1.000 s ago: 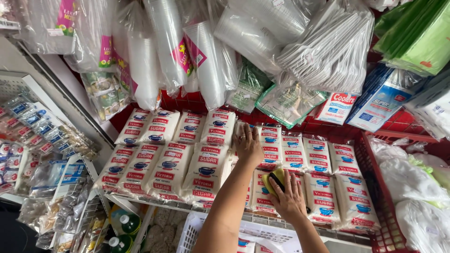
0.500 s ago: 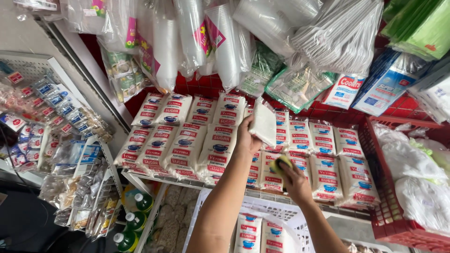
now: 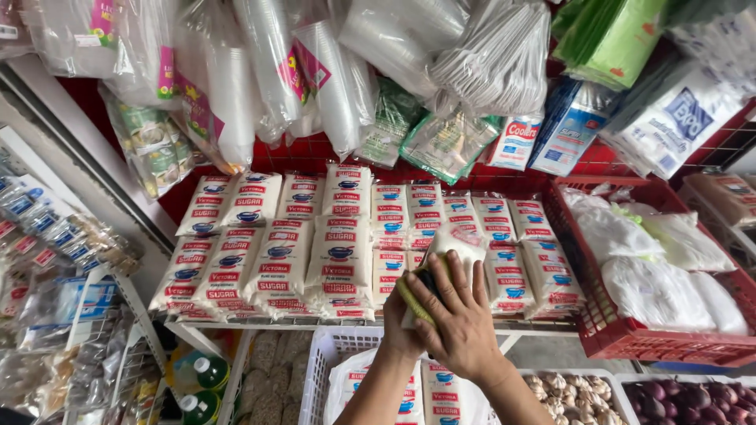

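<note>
Here, at lower centre of the frame, both hands meet on one sugar bag (image 3: 461, 245): the left hand (image 3: 403, 334) grips beneath, the right hand (image 3: 457, 319) presses a sponge (image 3: 415, 297) on it. Probably soft, dense, slick; best gripped by its sides.

The single head camera looks steeply down, close over the shelf of sugar packets (image 3: 276, 260) and hanging bags (image 3: 331, 71).

A white plastic sugar packet (image 3: 453, 248) with red and blue printing is lifted off the wire shelf (image 3: 315, 321), tilted, just above the shelf's rows of matching packets near its front edge. A yellow-green scrubbing sponge (image 3: 417, 295) presses against the packet's lower face.
</note>
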